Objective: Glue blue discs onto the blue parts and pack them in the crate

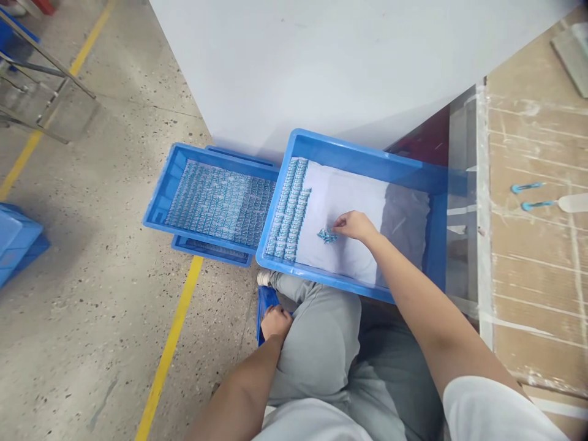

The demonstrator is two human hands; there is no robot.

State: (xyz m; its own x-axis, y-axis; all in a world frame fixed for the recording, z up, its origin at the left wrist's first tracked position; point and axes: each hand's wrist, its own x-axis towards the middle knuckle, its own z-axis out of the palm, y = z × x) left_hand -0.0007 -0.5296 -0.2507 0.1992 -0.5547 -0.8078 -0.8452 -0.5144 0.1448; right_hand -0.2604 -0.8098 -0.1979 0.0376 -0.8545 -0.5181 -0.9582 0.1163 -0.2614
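My right hand (354,225) reaches into a blue tray (362,160) lined with white paper and pinches a small bunch of blue parts (327,235) against the sheet. Rows of the same small blue parts (290,208) lie along the tray's left side. My left hand (275,322) hangs low beside my knee, fingers curled on the edge of something blue (265,301) under my leg. To the left, a second blue tray (162,195) is filled with rows of blue parts (220,202).
Another blue tray (211,250) lies under the filled one. A cardboard-covered bench (533,263) with two blue-handled tools (528,187) stands at the right. A white panel (331,61) rises behind the trays. Yellow floor lines (172,343), a blue crate (16,242) and a metal frame (41,61) are at the left.
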